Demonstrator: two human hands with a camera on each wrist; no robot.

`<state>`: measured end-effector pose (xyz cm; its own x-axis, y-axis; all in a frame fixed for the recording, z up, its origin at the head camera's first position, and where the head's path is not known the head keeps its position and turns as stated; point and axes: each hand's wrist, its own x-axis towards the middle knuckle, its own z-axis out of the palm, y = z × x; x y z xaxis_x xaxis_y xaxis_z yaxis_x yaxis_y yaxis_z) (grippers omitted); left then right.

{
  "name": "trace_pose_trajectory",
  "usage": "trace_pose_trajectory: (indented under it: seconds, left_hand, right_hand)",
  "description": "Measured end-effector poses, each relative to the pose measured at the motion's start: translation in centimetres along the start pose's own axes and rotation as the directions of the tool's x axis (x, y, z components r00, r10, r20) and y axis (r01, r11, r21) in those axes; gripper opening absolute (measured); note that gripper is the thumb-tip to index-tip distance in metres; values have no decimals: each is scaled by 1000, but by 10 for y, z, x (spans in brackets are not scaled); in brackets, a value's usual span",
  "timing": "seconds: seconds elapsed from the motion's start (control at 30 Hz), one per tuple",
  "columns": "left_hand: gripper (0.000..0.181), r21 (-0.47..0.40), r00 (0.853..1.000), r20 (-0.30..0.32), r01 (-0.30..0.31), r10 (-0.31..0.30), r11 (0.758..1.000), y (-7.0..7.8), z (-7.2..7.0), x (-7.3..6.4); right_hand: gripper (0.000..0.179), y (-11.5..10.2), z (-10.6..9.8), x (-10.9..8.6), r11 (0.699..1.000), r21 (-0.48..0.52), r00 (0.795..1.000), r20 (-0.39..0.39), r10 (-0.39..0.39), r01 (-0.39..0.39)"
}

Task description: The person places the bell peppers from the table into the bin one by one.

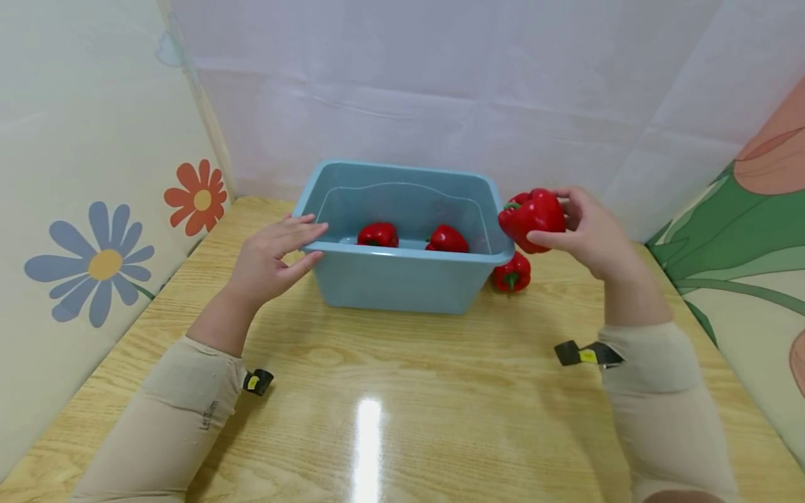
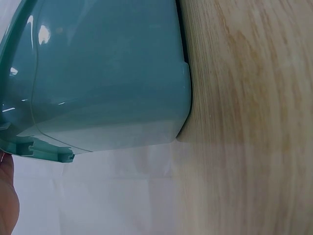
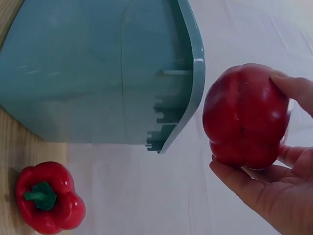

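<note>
My right hand [image 1: 594, 234] grips a red bell pepper [image 1: 534, 218] just outside the right rim of a blue plastic bin [image 1: 396, 283]. In the right wrist view, thumb and fingers wrap this pepper [image 3: 247, 115] in the air, level with the bin's rim [image 3: 198, 73]. Below it, another red bell pepper [image 1: 511, 272] sits on the table, green stem facing me. My left hand [image 1: 270, 258] rests on the bin's left rim with its fingers spread. Inside the bin lie two more peppers, one at left [image 1: 379, 235] and one at right [image 1: 448, 239].
The bin stands on a wood-grain table [image 1: 409, 370] near the back. Behind it hangs a white sheet [image 1: 440, 91]. Flower-patterned panels flank the table, one on the left [image 1: 94, 175] and one on the right [image 1: 742, 223].
</note>
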<state>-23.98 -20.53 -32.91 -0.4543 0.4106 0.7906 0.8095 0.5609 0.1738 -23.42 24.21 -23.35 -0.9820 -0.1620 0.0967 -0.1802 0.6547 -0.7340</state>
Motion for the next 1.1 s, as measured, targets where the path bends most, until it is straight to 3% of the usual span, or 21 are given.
trace_pose_trajectory:
  seconds: [0.63, 1.1]
  left_hand:
    - [52, 7, 1000, 3, -2, 2, 1000, 0, -1, 0]
    - [53, 19, 1000, 6, -4, 4, 1000, -2, 0, 0]
  right_hand:
    - [74, -20, 28, 11, 990, 125, 998, 6, -66, 65]
    - [74, -22, 44, 19, 989, 144, 998, 46, -50, 43]
